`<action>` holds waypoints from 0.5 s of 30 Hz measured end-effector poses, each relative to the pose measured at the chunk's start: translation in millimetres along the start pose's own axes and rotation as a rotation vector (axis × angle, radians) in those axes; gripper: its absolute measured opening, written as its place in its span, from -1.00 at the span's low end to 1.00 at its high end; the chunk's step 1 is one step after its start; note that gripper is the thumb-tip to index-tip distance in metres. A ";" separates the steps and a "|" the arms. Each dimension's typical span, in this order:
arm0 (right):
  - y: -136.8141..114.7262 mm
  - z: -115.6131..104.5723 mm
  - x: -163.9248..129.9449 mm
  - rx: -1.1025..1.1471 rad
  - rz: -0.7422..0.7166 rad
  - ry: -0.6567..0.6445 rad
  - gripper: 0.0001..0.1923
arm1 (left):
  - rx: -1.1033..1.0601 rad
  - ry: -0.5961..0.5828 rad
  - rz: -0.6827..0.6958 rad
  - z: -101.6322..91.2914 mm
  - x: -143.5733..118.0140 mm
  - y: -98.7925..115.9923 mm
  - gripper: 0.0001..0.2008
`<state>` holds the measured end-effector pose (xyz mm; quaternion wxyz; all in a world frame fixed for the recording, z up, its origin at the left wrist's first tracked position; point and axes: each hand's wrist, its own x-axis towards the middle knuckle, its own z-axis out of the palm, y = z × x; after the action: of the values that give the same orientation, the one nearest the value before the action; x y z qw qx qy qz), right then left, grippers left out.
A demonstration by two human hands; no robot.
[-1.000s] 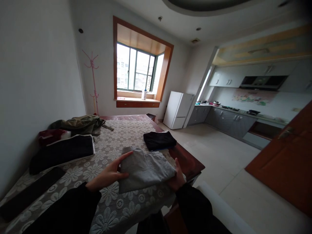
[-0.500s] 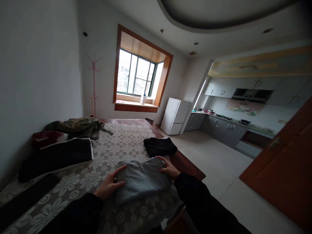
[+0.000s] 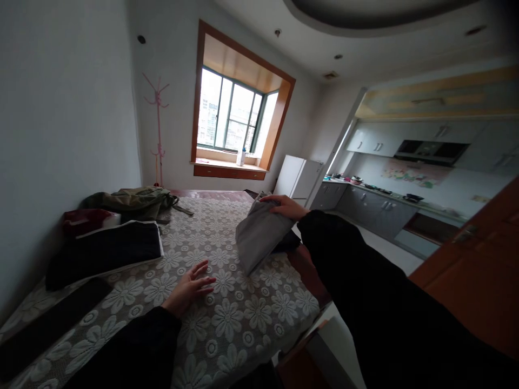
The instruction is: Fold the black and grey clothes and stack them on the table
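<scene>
My right hand [image 3: 284, 207] grips the top edge of a folded grey garment [image 3: 259, 232], which hangs tilted above the table's right side. Behind and under it, a folded black garment [image 3: 288, 242] shows only in part, the rest being covered by the grey cloth. My left hand [image 3: 190, 287] is empty, its fingers apart, over the flower-patterned tablecloth [image 3: 227, 319]. What exact kind of garment the grey one is, I cannot tell.
Along the left side lie a folded black cloth with a white edge [image 3: 107, 254], a dark red item [image 3: 89, 221], an olive backpack [image 3: 125, 205] and a long dark strip [image 3: 52, 324]. A wooden door [image 3: 478, 281] stands at the right.
My left hand has let go of the grey garment and stays near the front. My right hand has lifted the garment and carried it forward and right, over the black garment.
</scene>
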<state>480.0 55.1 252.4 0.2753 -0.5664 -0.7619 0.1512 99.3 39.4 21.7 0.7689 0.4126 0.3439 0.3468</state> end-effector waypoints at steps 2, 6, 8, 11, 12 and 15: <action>-5.1 -14.5 21.5 -0.061 0.007 0.011 -0.39 | -0.007 -0.010 -0.015 -0.9 0.2 1.0 -0.38; -1.8 -34.6 51.8 -0.129 0.027 0.094 -0.35 | -0.008 -0.025 -0.035 -3.4 1.8 0.2 -0.46; 3.5 -42.8 60.9 -0.147 0.034 0.139 -0.35 | -0.008 -0.030 -0.044 -4.3 2.3 -0.7 -0.47; 14.5 -53.2 67.4 -0.157 0.075 0.205 -0.37 | -0.012 -0.034 -0.048 -4.8 2.5 -1.1 -0.47; 19.0 -55.7 67.8 -0.160 0.095 0.222 -0.37 | -0.015 -0.035 -0.050 -4.9 2.5 -1.0 -0.47; 35.8 -58.1 65.2 -0.177 0.152 0.244 -0.37 | -0.020 -0.042 -0.058 -5.2 3.1 -0.1 -0.47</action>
<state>528.7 123.3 295.7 0.3024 -0.6587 -0.6881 0.0340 96.7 43.9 18.6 0.7898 0.4017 0.3362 0.3191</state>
